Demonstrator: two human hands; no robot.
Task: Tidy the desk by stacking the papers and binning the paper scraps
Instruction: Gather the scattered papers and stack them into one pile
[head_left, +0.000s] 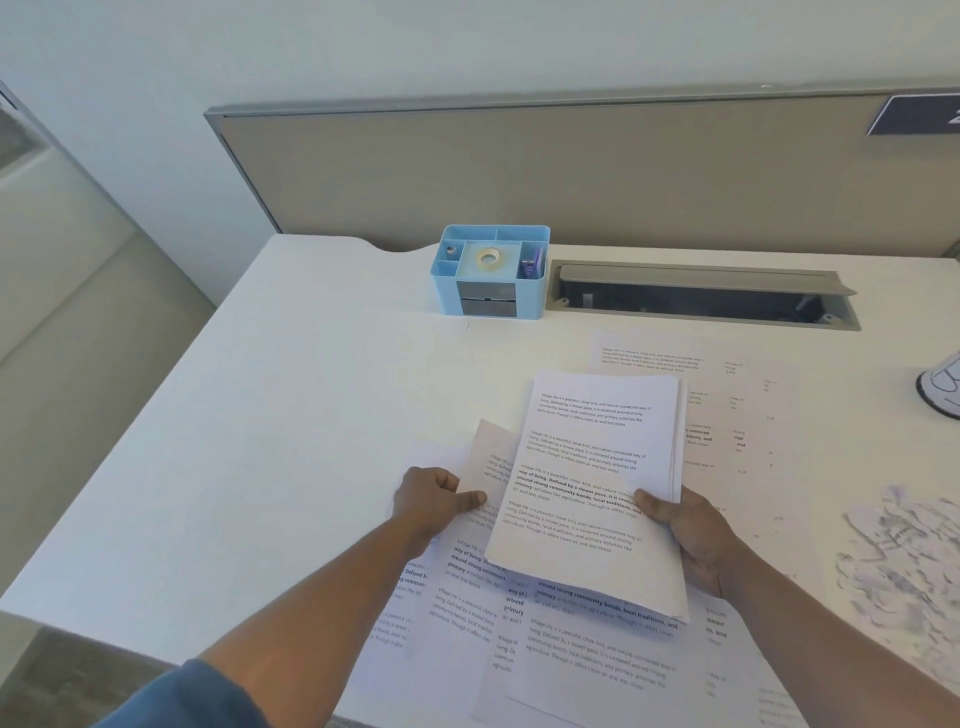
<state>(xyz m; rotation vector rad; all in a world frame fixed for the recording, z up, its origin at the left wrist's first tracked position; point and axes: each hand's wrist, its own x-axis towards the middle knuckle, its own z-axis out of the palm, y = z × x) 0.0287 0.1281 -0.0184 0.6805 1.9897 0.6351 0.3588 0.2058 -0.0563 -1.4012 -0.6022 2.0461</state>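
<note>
Right hand (696, 540) grips stack (592, 488); left hand (434, 501) pinches sheet (485, 467) beside stack. Slide under, square edges.

This is an office workstation. A white laminate desk (291, 395) fills the middle of the frame, backed along the top by a grey-beige fabric partition panel with a metal rim (519, 171). Set into the desk at right centre is a grey hinged cable-access flap (701, 296). Left of it stands a light-blue plastic desk organiser (491, 270) holding a roll of clear tape (488, 257). Printed white paper sheets (582, 654) cover the lower right.
</note>
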